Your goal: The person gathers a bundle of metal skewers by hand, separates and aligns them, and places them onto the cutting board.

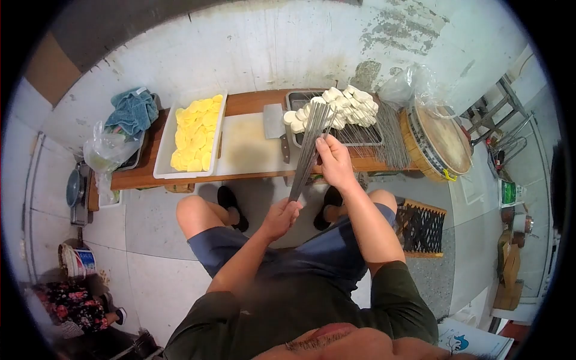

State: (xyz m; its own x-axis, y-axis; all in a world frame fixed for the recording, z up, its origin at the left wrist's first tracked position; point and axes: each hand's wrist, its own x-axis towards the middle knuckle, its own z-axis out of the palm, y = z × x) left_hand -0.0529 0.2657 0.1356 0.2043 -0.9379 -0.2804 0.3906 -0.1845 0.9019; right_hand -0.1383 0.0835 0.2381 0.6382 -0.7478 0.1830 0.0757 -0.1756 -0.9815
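Note:
A bundle of thin grey skewers slants upward between my two hands, above the front edge of the wooden bench. My left hand is closed round its lower end. Higher up, my right hand grips the bundle's side near the upper part. Behind the bundle, white round pieces on skewers lie heaped on a dark metal tray. More bare skewers lie at the tray's right. A cleaver rests on the white cutting board, its dark handle pointing toward me.
Yellow slices fill a white tub at the left. Farther left are a blue cloth and plastic bags. A round wooden-rimmed lid stands at the right, above a black crate. Part of a person shows at lower left.

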